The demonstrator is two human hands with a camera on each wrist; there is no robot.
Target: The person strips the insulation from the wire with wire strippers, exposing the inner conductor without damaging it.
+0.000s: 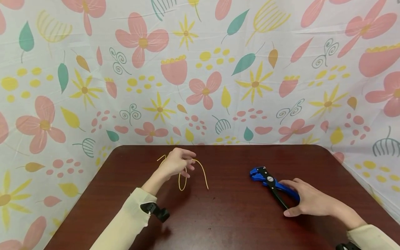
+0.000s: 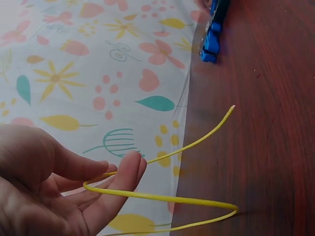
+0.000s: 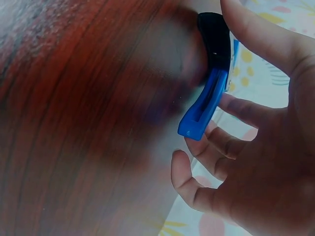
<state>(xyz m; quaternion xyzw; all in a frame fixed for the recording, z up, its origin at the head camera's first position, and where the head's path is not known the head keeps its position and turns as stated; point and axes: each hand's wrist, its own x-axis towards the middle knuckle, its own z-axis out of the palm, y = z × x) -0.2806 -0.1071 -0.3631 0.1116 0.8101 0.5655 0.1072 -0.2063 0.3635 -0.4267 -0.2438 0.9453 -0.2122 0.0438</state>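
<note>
My left hand [image 1: 177,163] pinches a thin yellow wire [image 1: 204,173] between thumb and fingers, at the table's far left. In the left wrist view the wire [image 2: 197,200] bends in a loop below the fingers, and one end points away from the hand. On the right, my right hand [image 1: 312,200] holds a blue and black wire stripper [image 1: 271,180] by its handles. The thumb lies at the black handle [image 3: 215,39] and the fingertips reach the blue handle [image 3: 202,110]. The stripper's head points toward the far left. Whether it touches the table I cannot tell.
The dark reddish-brown table [image 1: 218,222] spreads under both hands. Behind and beside it hangs a white cloth [image 1: 200,121] printed with flowers and leaves. A black strap [image 1: 156,211] is on the left wrist.
</note>
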